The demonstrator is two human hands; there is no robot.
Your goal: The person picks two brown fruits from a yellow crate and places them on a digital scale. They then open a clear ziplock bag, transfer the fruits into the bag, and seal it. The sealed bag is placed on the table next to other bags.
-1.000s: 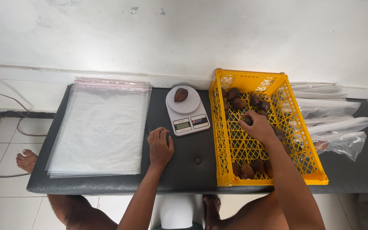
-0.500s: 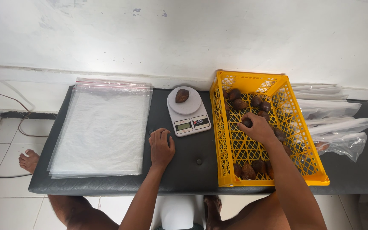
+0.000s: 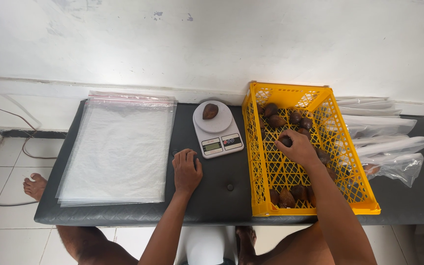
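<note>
Right hand (image 3: 298,147): fingers pinch a dark fruit (image 3: 285,141) inside the yellow crate (image 3: 256,162).
Left hand (image 3: 186,169): loosely curled, empty, resting on the bench (image 3: 212,196).
Fruit handling: probably light, firm, rough-skinned; grip across its widest part.

We seem to be at a small, makeshift fruit-packing spot rather than a proper workshop. We work at a low, dark padded desk (image 3: 222,196) pushed against a scuffed white wall (image 3: 212,44) on a tiled floor (image 3: 1,230). On it we have a small digital scale (image 3: 218,130), a stack of clear zip bags (image 3: 119,152), a yellow plastic crate (image 3: 310,152) of brown scaly fruit (image 3: 277,120), and filled bags (image 3: 388,147) alongside.
</note>
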